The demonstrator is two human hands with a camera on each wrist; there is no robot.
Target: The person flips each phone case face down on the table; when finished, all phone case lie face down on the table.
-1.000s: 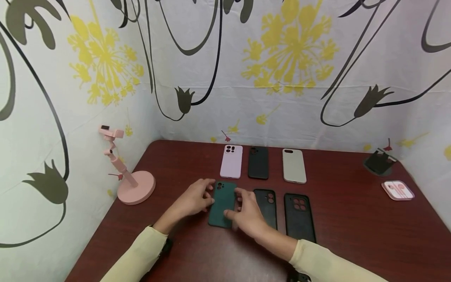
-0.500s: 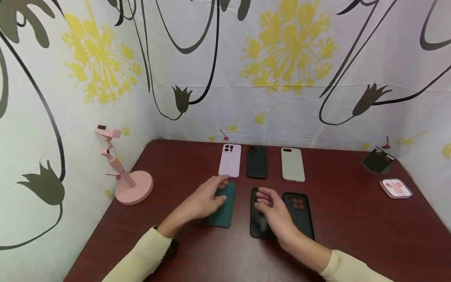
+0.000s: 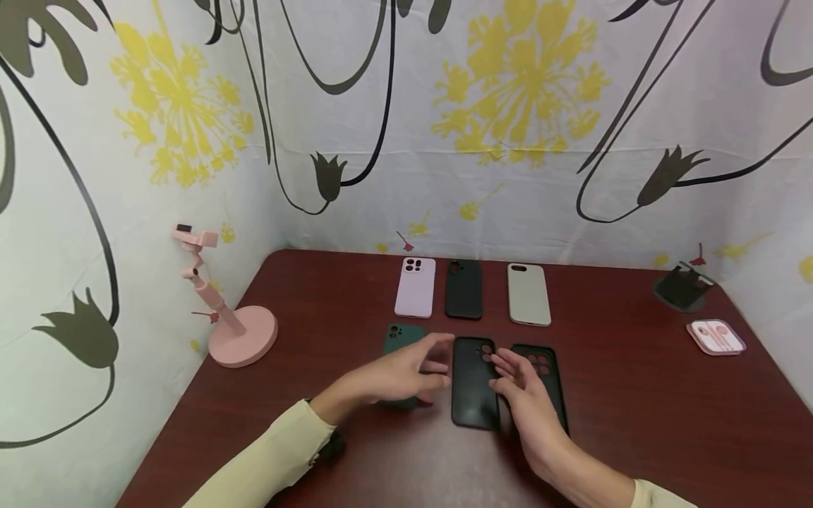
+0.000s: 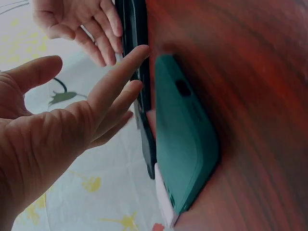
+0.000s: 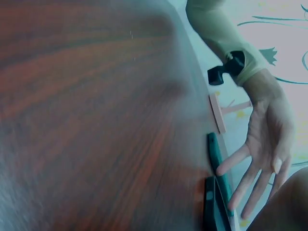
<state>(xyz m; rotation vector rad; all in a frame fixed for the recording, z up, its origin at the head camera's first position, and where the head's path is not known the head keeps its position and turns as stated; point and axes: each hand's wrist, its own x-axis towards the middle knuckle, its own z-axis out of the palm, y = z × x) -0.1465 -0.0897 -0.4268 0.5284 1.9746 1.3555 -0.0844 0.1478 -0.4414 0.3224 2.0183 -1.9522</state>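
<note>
Above the table (image 3: 641, 402) — hands (image 3: 403, 370) (image 3: 526, 396), palm-inward, flank a black case (image 3: 473, 388).

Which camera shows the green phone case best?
The left wrist view: the green phone case appears close and uncovered, though slanted. The head view shows it partly behind the left hand; the right wrist view, only its edge, partly hidden.

left hand (image 4: 62, 120) outstretched; green case (image 4: 180, 139) beside it
</note>
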